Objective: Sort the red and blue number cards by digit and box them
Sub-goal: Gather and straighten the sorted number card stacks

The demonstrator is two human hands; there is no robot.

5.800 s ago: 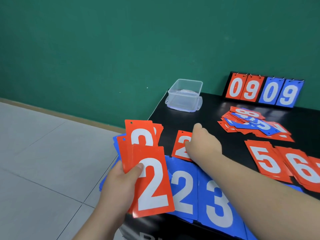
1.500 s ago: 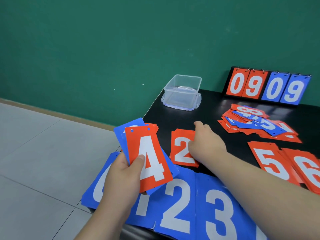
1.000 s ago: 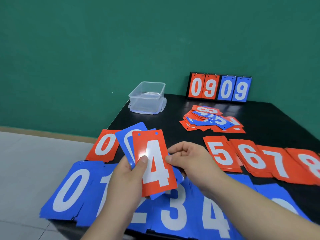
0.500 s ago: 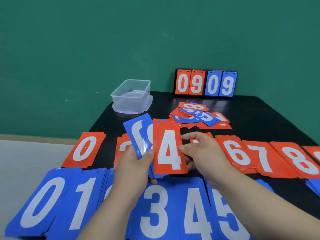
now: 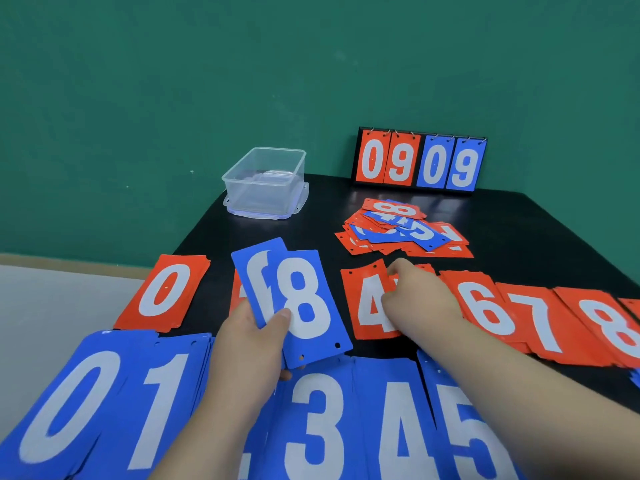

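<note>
My left hand (image 5: 249,344) grips a small fan of blue cards, a blue 8 (image 5: 306,303) in front and another blue card (image 5: 254,268) behind it. The red 4 card (image 5: 365,306) lies in the red row, and my right hand (image 5: 419,299) holds its right side with bent fingers. That row also has the red 0 (image 5: 166,292), red 6 (image 5: 485,306), red 7 (image 5: 540,323) and red 8 (image 5: 609,330). A blue row of 0 (image 5: 69,403), 1 (image 5: 162,400), 3 (image 5: 318,427), 4 (image 5: 398,431) and 5 (image 5: 467,441) lies nearest me. An unsorted red and blue pile (image 5: 401,230) sits behind.
A clear plastic box (image 5: 266,181) stands empty at the black table's (image 5: 519,230) far left corner. A flip scoreboard (image 5: 419,161) showing 0909 leans against the green wall. The table's left edge drops to a pale floor. A red card (image 5: 238,292) is mostly hidden behind my left hand.
My right hand took the red 4 from the fan in my left hand and brought it down into the red row. The blue 8 now fronts the fan.
</note>
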